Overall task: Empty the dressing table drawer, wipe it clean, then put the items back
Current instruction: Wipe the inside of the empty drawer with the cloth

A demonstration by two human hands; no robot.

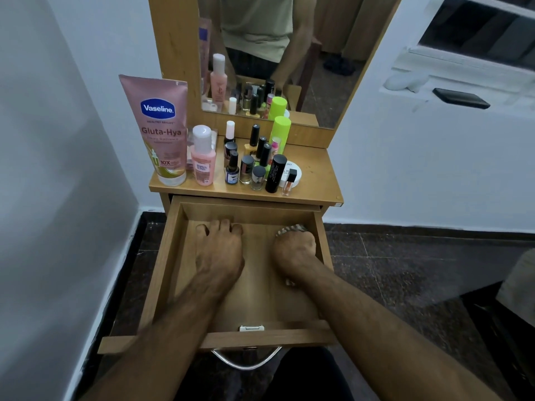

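The wooden drawer (162, 261) of the dressing table is pulled fully out, and its floor is bare. My left hand (220, 250) lies flat on the drawer floor near the back left, fingers spread, holding nothing. My right hand (293, 250) is closed over a small bunched cloth (291, 229) pressed against the floor at the back right, close to the right wall. On the tabletop (315, 175) stand a pink Vaseline tube (157, 128), a pink bottle (202, 159), several nail polish bottles (246, 166), a neon green bottle (280, 133) and a black tube (275, 173).
A mirror (275, 53) rises behind the tabletop and reflects a person's torso. White walls close in at the left and behind. The floor is dark tile. A metal handle (246, 361) hangs under the drawer front. A black phone (461, 98) lies on a white ledge at the right.
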